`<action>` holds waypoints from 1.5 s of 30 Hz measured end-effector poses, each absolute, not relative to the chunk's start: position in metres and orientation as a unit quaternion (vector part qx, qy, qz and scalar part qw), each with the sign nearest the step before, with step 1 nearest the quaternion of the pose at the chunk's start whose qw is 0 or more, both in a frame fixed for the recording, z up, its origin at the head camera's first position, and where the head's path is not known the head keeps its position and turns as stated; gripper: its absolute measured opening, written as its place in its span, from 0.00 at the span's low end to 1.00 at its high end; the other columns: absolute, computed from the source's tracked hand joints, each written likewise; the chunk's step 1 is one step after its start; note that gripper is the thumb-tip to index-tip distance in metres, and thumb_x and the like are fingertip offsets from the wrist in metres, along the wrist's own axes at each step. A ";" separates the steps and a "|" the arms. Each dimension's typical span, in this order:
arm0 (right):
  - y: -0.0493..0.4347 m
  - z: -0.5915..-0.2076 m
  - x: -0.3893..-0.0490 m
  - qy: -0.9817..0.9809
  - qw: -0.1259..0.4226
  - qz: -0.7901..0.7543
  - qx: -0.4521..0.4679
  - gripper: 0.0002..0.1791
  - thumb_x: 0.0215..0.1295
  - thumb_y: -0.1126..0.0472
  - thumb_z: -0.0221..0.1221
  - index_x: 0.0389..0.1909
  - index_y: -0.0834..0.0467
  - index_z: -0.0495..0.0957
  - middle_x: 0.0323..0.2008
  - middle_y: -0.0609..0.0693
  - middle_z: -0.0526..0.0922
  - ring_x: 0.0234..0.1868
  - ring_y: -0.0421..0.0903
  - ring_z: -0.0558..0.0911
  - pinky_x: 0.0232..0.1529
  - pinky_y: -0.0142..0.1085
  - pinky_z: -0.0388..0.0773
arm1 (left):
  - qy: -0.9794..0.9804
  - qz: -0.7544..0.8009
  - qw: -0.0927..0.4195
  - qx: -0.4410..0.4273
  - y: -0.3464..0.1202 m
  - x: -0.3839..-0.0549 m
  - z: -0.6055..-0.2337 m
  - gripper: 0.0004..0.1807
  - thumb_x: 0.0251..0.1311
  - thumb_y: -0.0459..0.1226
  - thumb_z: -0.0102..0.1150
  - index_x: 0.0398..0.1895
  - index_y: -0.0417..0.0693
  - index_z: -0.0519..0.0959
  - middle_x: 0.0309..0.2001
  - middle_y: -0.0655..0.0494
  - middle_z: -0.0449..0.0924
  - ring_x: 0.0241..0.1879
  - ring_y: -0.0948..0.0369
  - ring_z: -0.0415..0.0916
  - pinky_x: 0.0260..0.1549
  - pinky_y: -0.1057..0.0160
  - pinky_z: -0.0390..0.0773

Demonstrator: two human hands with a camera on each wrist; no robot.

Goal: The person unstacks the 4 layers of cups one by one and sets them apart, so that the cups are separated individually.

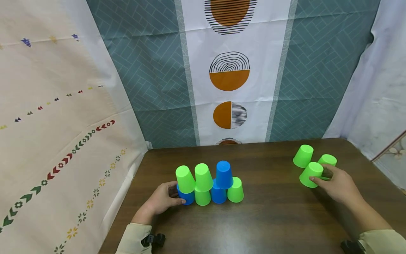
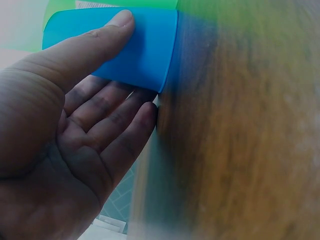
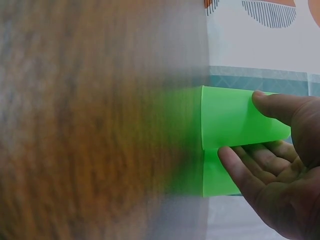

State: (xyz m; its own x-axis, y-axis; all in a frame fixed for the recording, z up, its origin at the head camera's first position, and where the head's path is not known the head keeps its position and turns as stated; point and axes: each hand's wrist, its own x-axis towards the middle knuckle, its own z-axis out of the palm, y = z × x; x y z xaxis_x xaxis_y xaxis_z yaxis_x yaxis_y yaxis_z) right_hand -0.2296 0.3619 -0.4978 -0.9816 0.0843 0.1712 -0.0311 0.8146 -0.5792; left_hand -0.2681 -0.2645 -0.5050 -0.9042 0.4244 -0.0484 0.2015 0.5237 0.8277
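Note:
My left hand (image 1: 158, 200) holds the blue cup (image 1: 188, 198) at the left end of a row of upside-down cups. In the left wrist view its thumb lies on the cup's side, with the fingers around the other side. Along the bottom, a green cup (image 1: 203, 198), a blue cup (image 1: 217, 194) and a green cup (image 1: 235, 190) follow. Two green cups (image 1: 185, 179) and a blue cup (image 1: 223, 174) form the upper layer. Far right, my right hand (image 1: 340, 185) grips an upside-down green cup (image 1: 310, 175) between thumb and fingers; its rim meets the table in the right wrist view.
Two more upside-down green cups, one at the back (image 1: 303, 156) and one to the right (image 1: 328, 159), stand beside the gripped one. Everything rests on a brown wooden table (image 1: 253, 225). Patterned cloths (image 1: 152, 70) hang behind and at both sides.

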 end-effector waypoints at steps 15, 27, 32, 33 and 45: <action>0.361 -0.497 -0.230 -0.947 0.100 0.304 -0.011 0.46 0.67 0.43 0.71 0.67 0.77 0.68 0.53 0.77 0.81 0.51 0.75 0.81 0.39 0.59 0.81 | 0.867 0.450 0.121 0.179 -0.264 -0.268 -0.504 0.34 0.56 0.39 0.80 0.65 0.41 0.78 0.58 0.48 0.84 0.60 0.46 0.82 0.61 0.44 0.80; 0.361 -0.497 -0.231 -0.947 0.102 0.304 -0.012 0.44 0.66 0.44 0.71 0.67 0.75 0.70 0.51 0.75 0.83 0.50 0.73 0.83 0.38 0.55 0.81 | 0.869 0.446 0.120 0.179 -0.265 -0.268 -0.502 0.34 0.56 0.40 0.81 0.65 0.41 0.78 0.58 0.48 0.85 0.59 0.46 0.82 0.60 0.43 0.80; 0.362 -0.498 -0.231 -0.947 0.103 0.305 -0.011 0.44 0.66 0.44 0.72 0.67 0.75 0.70 0.51 0.75 0.83 0.50 0.73 0.83 0.38 0.56 0.81 | 0.870 0.445 0.119 0.179 -0.264 -0.268 -0.502 0.34 0.56 0.39 0.81 0.65 0.41 0.78 0.58 0.48 0.85 0.59 0.46 0.82 0.60 0.43 0.80; 0.362 -0.498 -0.231 -0.947 0.103 0.305 -0.012 0.45 0.66 0.44 0.72 0.67 0.75 0.69 0.52 0.76 0.82 0.50 0.74 0.82 0.39 0.58 0.81 | 0.870 0.444 0.118 0.179 -0.264 -0.268 -0.503 0.34 0.56 0.39 0.81 0.65 0.41 0.78 0.58 0.48 0.85 0.59 0.46 0.82 0.60 0.43 0.80; 0.357 -0.476 -0.214 -0.939 0.158 0.305 -0.018 0.39 0.66 0.45 0.71 0.68 0.66 0.72 0.61 0.69 0.80 0.51 0.68 0.86 0.30 0.29 0.75 | 0.869 0.444 0.120 0.180 -0.264 -0.267 -0.503 0.36 0.55 0.40 0.81 0.66 0.40 0.78 0.59 0.47 0.84 0.60 0.45 0.82 0.60 0.42 0.80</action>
State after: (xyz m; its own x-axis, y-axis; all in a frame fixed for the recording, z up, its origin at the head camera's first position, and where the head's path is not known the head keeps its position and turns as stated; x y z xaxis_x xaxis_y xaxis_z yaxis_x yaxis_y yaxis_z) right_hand -0.2144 0.3575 -0.4763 -0.9496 0.1298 0.2854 -0.0630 0.8129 -0.5790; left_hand -0.2673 -0.2636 -0.5029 -0.9064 0.4197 -0.0482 0.2070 0.5407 0.8154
